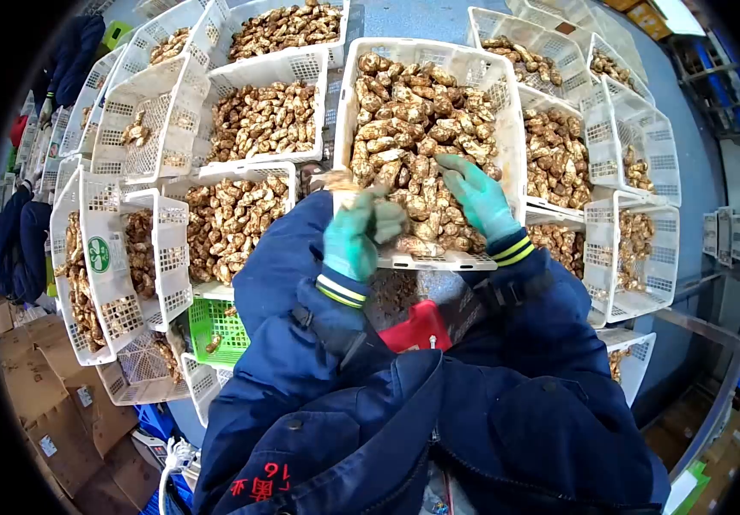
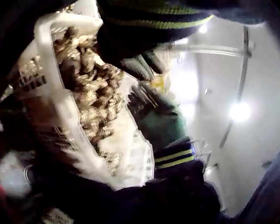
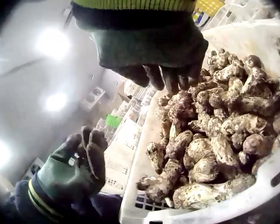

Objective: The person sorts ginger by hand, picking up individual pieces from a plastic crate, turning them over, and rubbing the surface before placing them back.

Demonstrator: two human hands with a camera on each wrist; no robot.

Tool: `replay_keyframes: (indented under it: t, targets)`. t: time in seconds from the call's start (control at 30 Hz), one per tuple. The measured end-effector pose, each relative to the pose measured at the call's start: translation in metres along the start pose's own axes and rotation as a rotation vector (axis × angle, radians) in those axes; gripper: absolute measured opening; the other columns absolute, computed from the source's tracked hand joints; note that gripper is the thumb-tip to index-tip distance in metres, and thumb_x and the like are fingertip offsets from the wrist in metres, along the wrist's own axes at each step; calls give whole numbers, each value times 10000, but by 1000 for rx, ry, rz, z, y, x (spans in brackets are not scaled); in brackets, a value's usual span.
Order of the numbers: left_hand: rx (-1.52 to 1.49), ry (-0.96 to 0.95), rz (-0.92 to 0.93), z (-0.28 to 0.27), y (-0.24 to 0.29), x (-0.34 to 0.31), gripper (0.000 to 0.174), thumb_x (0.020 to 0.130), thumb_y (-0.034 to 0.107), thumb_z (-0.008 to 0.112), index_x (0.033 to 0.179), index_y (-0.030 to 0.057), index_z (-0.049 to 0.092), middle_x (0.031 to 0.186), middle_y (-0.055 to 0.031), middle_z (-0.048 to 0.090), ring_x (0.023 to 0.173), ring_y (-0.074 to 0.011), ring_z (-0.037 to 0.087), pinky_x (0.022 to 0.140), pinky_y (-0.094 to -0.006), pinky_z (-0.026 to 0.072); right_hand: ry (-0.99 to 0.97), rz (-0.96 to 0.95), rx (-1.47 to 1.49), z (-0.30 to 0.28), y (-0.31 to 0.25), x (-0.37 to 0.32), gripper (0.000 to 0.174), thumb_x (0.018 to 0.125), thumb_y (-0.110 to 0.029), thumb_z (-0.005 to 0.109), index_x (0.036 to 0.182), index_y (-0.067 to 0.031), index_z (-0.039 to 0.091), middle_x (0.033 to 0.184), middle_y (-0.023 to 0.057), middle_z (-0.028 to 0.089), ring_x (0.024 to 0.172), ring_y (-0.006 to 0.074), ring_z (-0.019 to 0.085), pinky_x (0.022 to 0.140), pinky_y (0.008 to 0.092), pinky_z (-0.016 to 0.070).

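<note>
A white plastic crate (image 1: 342, 129) full of brown-and-cream mushrooms (image 1: 417, 112) stands in front of the person's lap. My left hand (image 1: 355, 232), in a green glove with dark fingers, is at the crate's near left side. Its curled fingers hold a blurred tan mushroom (image 1: 340, 182) beyond the knuckles. Over the right part of the heap, my right hand (image 1: 480, 199) reaches in, gloved alike, with fingers extended and nothing gripped. In the right wrist view, the right hand's fingertips hang close above the mushrooms (image 3: 224, 126), and the left hand (image 3: 74, 168) is off the crate's side.
White crates of mushrooms (image 1: 267, 120) crowd the left, and more crates (image 1: 555, 159) line the right. A green crate (image 1: 215, 330) sits lower left. Something red (image 1: 417, 328) shows between the knees. Flattened cardboard (image 1: 61, 403) lies at far left, a metal rail (image 1: 700, 330) at right.
</note>
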State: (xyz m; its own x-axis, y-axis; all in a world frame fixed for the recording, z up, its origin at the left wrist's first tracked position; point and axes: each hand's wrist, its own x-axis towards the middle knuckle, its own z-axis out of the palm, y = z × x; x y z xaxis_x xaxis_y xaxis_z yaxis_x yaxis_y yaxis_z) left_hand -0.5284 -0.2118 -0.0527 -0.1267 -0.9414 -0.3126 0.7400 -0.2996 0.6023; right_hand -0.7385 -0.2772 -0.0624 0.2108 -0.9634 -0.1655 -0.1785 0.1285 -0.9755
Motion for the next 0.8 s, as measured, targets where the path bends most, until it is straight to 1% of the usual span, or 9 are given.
replay_keyframes:
  t: [0.07, 0.1, 0.13, 0.27, 0.33, 0.43, 0.5, 0.67, 0.8]
  targets:
    - [-85, 185, 192, 3, 32, -5, 543, 936, 436, 475, 1224, -25, 478, 991, -119, 648, 830, -212, 648, 730, -302, 540, -176, 369, -238, 0, -24, 8, 380, 933, -152, 500, 1308, -89, 496, 1101, 76, 624, 819, 117, 597, 734, 283, 495]
    - [-129, 281, 286, 5, 47, -9, 605, 932, 491, 458, 1234, -32, 456, 1034, -126, 639, 859, -223, 648, 762, -308, 544, -138, -17, -495, 9, 1, 16, 415, 914, -153, 501, 1325, -98, 479, 1033, 99, 642, 663, 145, 580, 644, 307, 490]
    - [-174, 382, 386, 6, 55, -11, 667, 927, 546, 441, 1245, -40, 435, 1078, -134, 631, 887, -234, 649, 794, -314, 547, -146, -21, -574, 16, 6, 24, 420, 907, -154, 504, 1323, -103, 481, 1053, 112, 639, 703, 165, 595, 675, 311, 493]
    - [-78, 189, 66, -14, 27, 6, 508, 949, 450, 451, 1175, -4, 469, 850, -78, 566, 737, -169, 581, 672, -271, 501, -235, 49, -738, 47, 37, 74, 455, 885, -262, 492, 1332, -188, 457, 1253, 139, 554, 1122, 341, 539, 948, 422, 435]
    - [50, 267, -240, 6, 11, 9, 369, 964, 349, 443, 1129, 25, 503, 862, -91, 593, 711, -148, 573, 606, -226, 459, -156, 40, -848, 62, 49, 83, 436, 882, -270, 513, 1310, -196, 476, 1205, 140, 578, 1090, 344, 560, 932, 427, 444]
    - [281, 30, -483, -29, -42, 21, 321, 956, 329, 483, 1088, 53, 579, 852, -41, 640, 654, -124, 597, 558, -268, 494, -13, 65, -645, 67, 49, 81, 357, 884, -103, 508, 1238, -123, 550, 1067, 149, 628, 959, 288, 607, 843, 368, 479]
    - [307, -76, -353, -29, -62, 3, 319, 941, 323, 547, 1124, 64, 581, 878, -15, 651, 724, -106, 632, 616, -257, 532, -59, 315, -420, 63, 30, 79, 337, 882, -46, 509, 1204, -116, 579, 964, 72, 629, 790, 123, 580, 677, 258, 483]
    - [150, -248, -274, -26, -44, 10, 379, 937, 325, 557, 1201, 54, 536, 973, -42, 641, 758, -117, 629, 659, -245, 537, 3, 139, 285, 49, 29, 74, 309, 900, -58, 507, 1203, -33, 564, 970, 57, 636, 792, 89, 584, 629, 204, 473]
    - [411, 216, 2, -10, -19, 17, 545, 916, 312, 580, 1360, 61, 388, 1109, -92, 594, 900, -162, 602, 768, -277, 501, -182, 335, 636, 8, -3, 36, 331, 868, -17, 525, 1197, -6, 556, 935, 129, 640, 774, 169, 626, 682, 273, 516]
